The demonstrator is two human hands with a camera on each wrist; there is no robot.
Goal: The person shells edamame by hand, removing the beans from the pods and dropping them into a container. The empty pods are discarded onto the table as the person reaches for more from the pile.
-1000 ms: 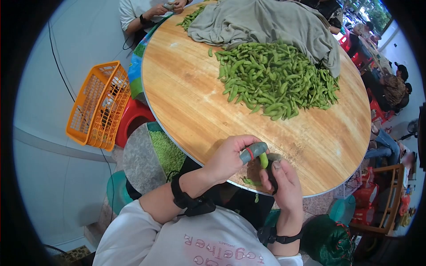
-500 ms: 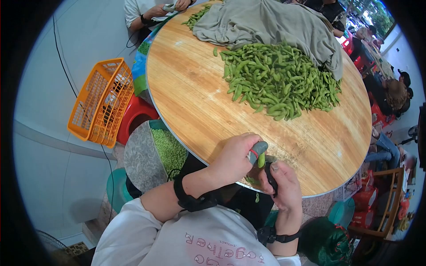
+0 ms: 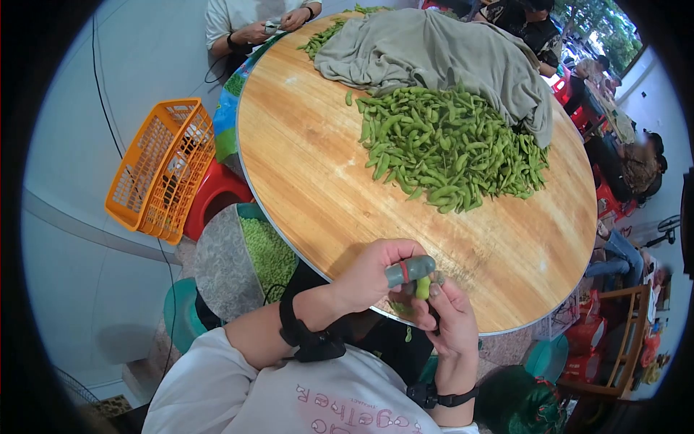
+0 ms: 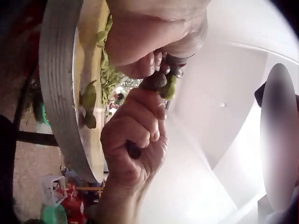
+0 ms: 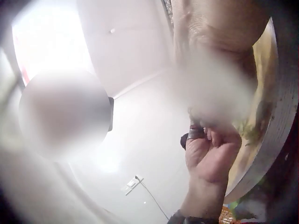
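My left hand [image 3: 365, 278], its thumb covered in a grey-green wrap [image 3: 410, 270] with a red band, pinches a green pod [image 3: 423, 288] near the table's front edge. The right hand [image 3: 454, 311] meets the pod from the other side, its fingers curled round a dark handled tool mostly hidden in the palm. In the left wrist view, the tool's dark end [image 4: 133, 149] shows in the right fist [image 4: 135, 133], and the pod [image 4: 170, 88] lies between both hands. Blur covers part of the right hand [image 5: 212, 70] in the right wrist view.
A pod heap [image 3: 455, 148] lies partly under a grey cloth [image 3: 434, 50] on the round table [image 3: 303, 159]. Shelled beans [image 3: 267, 249] are below left, near an orange basket [image 3: 155, 170]. Loose pods [image 4: 88, 105] lie by the edge; another person works at the far left.
The hands have drawn closer together, and the right thumb is now nearer the pod. Less of the dark tool shows than before. The head view has shifted slightly.
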